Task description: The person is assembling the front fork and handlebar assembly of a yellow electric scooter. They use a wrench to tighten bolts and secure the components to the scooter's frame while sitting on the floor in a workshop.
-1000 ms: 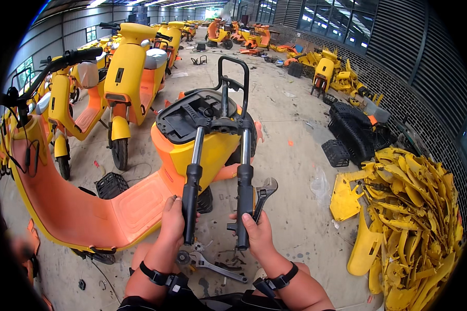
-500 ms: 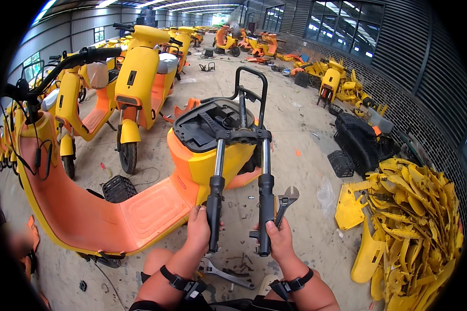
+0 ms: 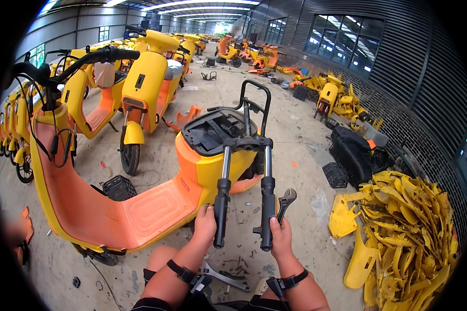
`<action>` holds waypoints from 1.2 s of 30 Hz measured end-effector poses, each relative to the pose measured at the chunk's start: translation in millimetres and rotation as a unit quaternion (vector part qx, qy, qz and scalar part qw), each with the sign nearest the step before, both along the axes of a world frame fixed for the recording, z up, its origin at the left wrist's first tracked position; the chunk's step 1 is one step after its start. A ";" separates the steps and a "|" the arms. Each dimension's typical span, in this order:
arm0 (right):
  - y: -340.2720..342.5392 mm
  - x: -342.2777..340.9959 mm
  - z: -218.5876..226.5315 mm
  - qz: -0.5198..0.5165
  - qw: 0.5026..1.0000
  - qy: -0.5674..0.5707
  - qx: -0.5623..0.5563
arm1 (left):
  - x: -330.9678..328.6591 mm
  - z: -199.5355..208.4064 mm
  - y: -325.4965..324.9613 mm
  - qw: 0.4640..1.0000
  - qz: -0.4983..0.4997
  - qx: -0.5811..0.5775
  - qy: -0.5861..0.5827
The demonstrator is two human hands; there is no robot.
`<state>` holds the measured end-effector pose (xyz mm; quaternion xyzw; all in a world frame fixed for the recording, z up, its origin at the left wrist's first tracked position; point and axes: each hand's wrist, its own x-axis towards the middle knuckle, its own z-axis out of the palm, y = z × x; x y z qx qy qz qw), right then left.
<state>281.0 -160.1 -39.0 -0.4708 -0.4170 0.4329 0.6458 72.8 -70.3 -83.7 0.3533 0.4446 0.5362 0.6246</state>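
Observation:
A scooter's front fork (image 3: 221, 212), with two black lower legs and bright metal tubes, is held up in front of me, its legs pointing toward me. My left hand (image 3: 205, 227) is closed round the left leg near its end. Round the right leg my right hand (image 3: 281, 236) is closed too, and it also holds an adjustable wrench (image 3: 285, 203) against the leg, jaws up. The fork's steering stem lies over the open seat area of a yellow and orange scooter body (image 3: 192, 171). Another wrench (image 3: 227, 279) rests on the floor between my legs.
Rows of yellow scooters (image 3: 144, 78) stand at the left. A heap of yellow plastic panels (image 3: 410, 223) lies at the right, with black baskets (image 3: 335, 175) beyond it. Behind the scooter's footboard sits a black basket (image 3: 119, 187). Small parts litter the concrete floor.
The head view has shifted slightly, so the scooter and fork appear a little farther right. Both hands keep their hold on the fork, and the wrench stays in the right hand.

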 end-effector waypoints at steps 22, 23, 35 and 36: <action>-44.8 70.1 -52.5 -0.176 0.977 -0.119 0.032 | -40.5 27.3 -41.4 0.990 0.054 0.079 0.103; -43.5 67.9 -48.3 -0.172 0.978 -0.118 0.025 | -41.5 29.5 -40.3 0.989 0.055 0.079 0.115; -22.1 42.5 -8.8 -0.091 0.982 -0.164 -0.006 | -30.4 36.8 -26.8 0.999 0.050 0.008 -0.001; -20.3 43.9 -5.3 -0.081 0.982 -0.173 -0.005 | -29.1 39.3 -26.6 0.999 0.052 0.013 -0.001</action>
